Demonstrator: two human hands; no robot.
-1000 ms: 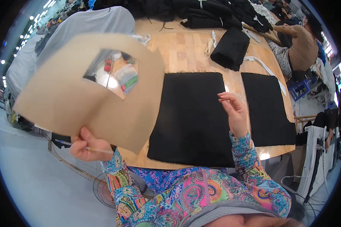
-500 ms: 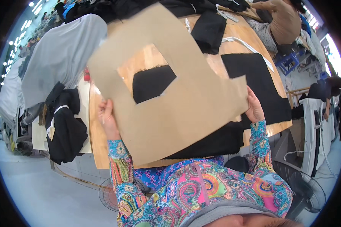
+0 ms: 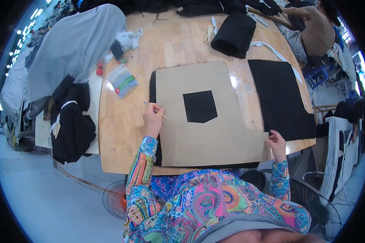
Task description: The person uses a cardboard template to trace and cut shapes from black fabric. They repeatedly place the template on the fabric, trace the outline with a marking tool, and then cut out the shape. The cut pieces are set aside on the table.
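Observation:
A brown card template (image 3: 174, 137) with a pocket-shaped cutout lies flat over a black fabric piece (image 3: 153, 87). The black cloth shows through the cutout and along the left and lower edges. My left hand (image 3: 152, 117) is at the template's left edge, closed around a thin pencil (image 3: 163, 116) that slants across its fingers. At the narrow right corner of the template, my right hand (image 3: 276, 142) has its thumb and fingers closed on the card's edge. A second black fabric piece (image 3: 282, 99) lies on the table just right of the template.
On the wooden table (image 3: 121, 137) are a clear plastic packet (image 3: 123, 81), a rolled black cloth (image 3: 234, 35) and a white strip (image 3: 273, 54). Grey-covered bulk (image 3: 75, 52) and a tied black bundle (image 3: 74, 125) stand left. Another person (image 3: 312, 30) sits at the far right.
The template came down from the air and now lies flat on the black fabric. My left hand moved right to its edge; my right hand moved lower. The packet has come into sight.

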